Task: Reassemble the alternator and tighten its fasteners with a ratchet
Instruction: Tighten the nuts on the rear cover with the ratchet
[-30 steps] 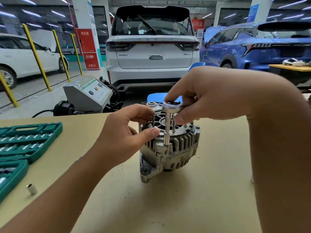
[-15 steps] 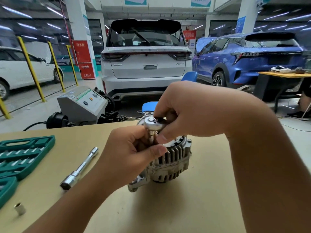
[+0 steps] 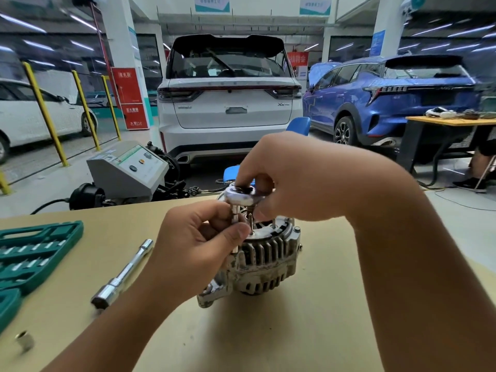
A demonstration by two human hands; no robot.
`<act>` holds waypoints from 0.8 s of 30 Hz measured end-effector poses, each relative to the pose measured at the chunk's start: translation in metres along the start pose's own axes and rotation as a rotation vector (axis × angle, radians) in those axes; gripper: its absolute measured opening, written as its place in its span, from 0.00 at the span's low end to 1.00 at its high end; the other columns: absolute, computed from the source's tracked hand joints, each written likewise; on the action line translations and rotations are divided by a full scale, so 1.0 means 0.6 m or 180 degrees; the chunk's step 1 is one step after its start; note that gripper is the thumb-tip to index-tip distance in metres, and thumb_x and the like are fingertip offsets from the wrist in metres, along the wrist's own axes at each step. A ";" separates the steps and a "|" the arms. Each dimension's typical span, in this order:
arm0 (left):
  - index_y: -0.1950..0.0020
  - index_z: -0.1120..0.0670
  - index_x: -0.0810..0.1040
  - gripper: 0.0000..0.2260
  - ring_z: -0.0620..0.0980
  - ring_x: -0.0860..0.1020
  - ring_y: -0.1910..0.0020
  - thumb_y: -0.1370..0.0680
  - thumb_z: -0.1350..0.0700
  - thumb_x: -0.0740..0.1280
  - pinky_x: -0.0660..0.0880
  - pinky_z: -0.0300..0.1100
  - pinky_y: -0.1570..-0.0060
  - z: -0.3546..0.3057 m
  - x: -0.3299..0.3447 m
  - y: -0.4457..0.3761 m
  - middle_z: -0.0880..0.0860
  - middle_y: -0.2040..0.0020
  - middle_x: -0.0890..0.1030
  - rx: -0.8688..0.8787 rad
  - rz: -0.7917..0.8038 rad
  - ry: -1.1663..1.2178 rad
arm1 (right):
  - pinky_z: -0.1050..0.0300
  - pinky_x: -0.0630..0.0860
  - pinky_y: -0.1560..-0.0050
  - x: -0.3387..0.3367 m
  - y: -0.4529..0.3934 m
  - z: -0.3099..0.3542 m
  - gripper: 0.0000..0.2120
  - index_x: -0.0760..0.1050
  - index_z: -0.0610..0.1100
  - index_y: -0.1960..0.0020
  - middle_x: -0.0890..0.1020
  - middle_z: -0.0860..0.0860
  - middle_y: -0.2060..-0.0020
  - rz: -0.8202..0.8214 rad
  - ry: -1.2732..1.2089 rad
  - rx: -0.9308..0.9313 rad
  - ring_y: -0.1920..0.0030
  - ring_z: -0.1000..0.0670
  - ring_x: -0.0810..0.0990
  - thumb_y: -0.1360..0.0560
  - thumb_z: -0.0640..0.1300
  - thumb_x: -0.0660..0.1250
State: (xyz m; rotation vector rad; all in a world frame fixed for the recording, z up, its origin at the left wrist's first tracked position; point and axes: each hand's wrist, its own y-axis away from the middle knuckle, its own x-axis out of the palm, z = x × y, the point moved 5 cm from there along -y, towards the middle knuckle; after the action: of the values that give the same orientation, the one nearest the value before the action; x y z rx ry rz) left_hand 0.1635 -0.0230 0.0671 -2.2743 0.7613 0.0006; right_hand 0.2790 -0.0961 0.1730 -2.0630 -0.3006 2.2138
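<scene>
Head camera looks down on a tan bench where the alternator stands near the centre, with its ribbed silver housing toward the viewer and a mounting ear at its 7 o'clock side touching the bench. On top of the alternator the ratchet head sits over a short socket shaft that points straight down. The right hand comes in from 3 o'clock; its grip is clenched around the ratchet head, with the fingertips on top of it and the thumb below. The left hand comes in from 7 o'clock; its grip pinches the socket shaft between thumb and curled fingers and covers the left part of the housing. At 9 o'clock from the alternator a chrome extension bar lies on the bench, slanted, apart from both hands. Further toward 9 o'clock the green socket case lies open at the bench edge, and a small loose socket stands near 8 o'clock. Beyond the bench, at 12 o'clock, a white car is parked with its rear toward the viewer, a blue car is at 2 o'clock, and a grey machine stands at 10 o'clock.
</scene>
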 end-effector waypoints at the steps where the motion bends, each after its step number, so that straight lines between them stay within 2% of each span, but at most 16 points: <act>1: 0.57 0.51 0.85 0.02 0.51 0.75 0.78 0.27 0.58 0.74 0.73 0.40 0.75 0.003 -0.003 0.001 0.55 0.70 0.79 -0.0052 0.0066 0.0040 | 0.58 0.78 0.63 0.000 -0.002 0.001 0.13 0.81 0.58 0.50 0.81 0.57 0.60 -0.0068 -0.0098 0.0031 0.59 0.53 0.80 0.26 0.40 0.74; 2: 0.57 0.53 0.85 0.01 0.53 0.75 0.78 0.27 0.58 0.74 0.73 0.42 0.76 0.007 -0.005 0.001 0.57 0.71 0.79 -0.0096 0.0113 0.0070 | 0.57 0.80 0.60 0.004 -0.006 0.002 0.14 0.81 0.57 0.51 0.81 0.57 0.58 -0.0120 -0.0112 0.0055 0.57 0.52 0.81 0.25 0.37 0.71; 4: 0.57 0.54 0.84 0.01 0.55 0.74 0.78 0.26 0.58 0.74 0.73 0.43 0.75 0.009 -0.004 0.002 0.59 0.71 0.78 -0.0139 0.0140 0.0079 | 0.56 0.79 0.63 0.013 -0.014 0.005 0.13 0.77 0.52 0.59 0.80 0.54 0.61 -0.0203 0.0086 0.0072 0.58 0.48 0.81 0.25 0.34 0.68; 8: 0.55 0.51 0.86 0.02 0.48 0.72 0.77 0.25 0.58 0.74 0.69 0.41 0.76 0.000 -0.001 0.003 0.54 0.70 0.78 0.0118 0.0127 0.0037 | 0.56 0.72 0.69 0.013 -0.011 0.010 0.03 0.81 0.48 0.60 0.80 0.51 0.66 -0.0179 0.0357 -0.0188 0.66 0.48 0.78 0.29 0.42 0.74; 11: 0.52 0.53 0.87 0.04 0.49 0.71 0.76 0.26 0.59 0.73 0.70 0.40 0.75 0.007 -0.005 0.000 0.58 0.70 0.77 -0.0019 0.0180 0.0120 | 0.55 0.71 0.66 0.014 -0.016 0.004 0.06 0.79 0.48 0.61 0.78 0.52 0.67 -0.0061 0.0043 -0.0222 0.66 0.50 0.74 0.29 0.45 0.76; 14: 0.53 0.51 0.87 0.06 0.48 0.71 0.75 0.27 0.59 0.73 0.69 0.37 0.74 0.015 -0.011 -0.004 0.51 0.71 0.76 -0.0201 0.0081 0.0305 | 0.54 0.73 0.62 0.018 -0.020 -0.005 0.09 0.77 0.53 0.62 0.78 0.53 0.66 -0.0005 -0.0321 -0.0193 0.64 0.51 0.76 0.27 0.50 0.76; 17: 0.53 0.51 0.86 0.04 0.44 0.70 0.73 0.26 0.58 0.74 0.68 0.35 0.72 0.011 -0.014 -0.004 0.48 0.69 0.77 -0.0013 0.0221 0.0229 | 0.64 0.65 0.73 0.016 -0.015 -0.008 0.12 0.80 0.49 0.62 0.76 0.53 0.72 0.0021 -0.0198 -0.0247 0.73 0.55 0.70 0.28 0.56 0.76; 19: 0.53 0.50 0.86 0.04 0.40 0.71 0.72 0.26 0.58 0.75 0.69 0.32 0.71 0.013 -0.021 -0.004 0.44 0.68 0.78 0.0092 0.0256 0.0235 | 0.65 0.63 0.76 0.016 -0.014 -0.006 0.16 0.80 0.47 0.63 0.75 0.54 0.75 0.0074 -0.0289 -0.0224 0.76 0.55 0.69 0.27 0.59 0.74; 22: 0.53 0.51 0.86 0.04 0.39 0.71 0.71 0.27 0.54 0.74 0.69 0.30 0.70 0.026 -0.036 -0.008 0.46 0.68 0.78 -0.0049 0.0070 0.0306 | 0.55 0.74 0.69 0.024 -0.024 -0.001 0.19 0.78 0.45 0.61 0.81 0.51 0.70 0.0032 -0.0465 -0.0068 0.69 0.50 0.79 0.22 0.60 0.68; 24: 0.52 0.49 0.86 0.06 0.42 0.72 0.70 0.27 0.51 0.74 0.70 0.35 0.69 0.031 -0.046 -0.010 0.53 0.68 0.79 -0.0109 -0.0133 0.0134 | 0.54 0.74 0.67 0.028 -0.032 0.004 0.19 0.78 0.45 0.59 0.81 0.49 0.66 -0.0100 -0.0476 -0.0001 0.65 0.48 0.80 0.21 0.60 0.67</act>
State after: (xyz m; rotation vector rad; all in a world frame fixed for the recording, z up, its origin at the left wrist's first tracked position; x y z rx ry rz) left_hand 0.1479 0.0067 0.0628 -2.3289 0.7406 -0.0546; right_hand 0.2744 -0.0744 0.1608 -1.8826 -0.3429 2.3538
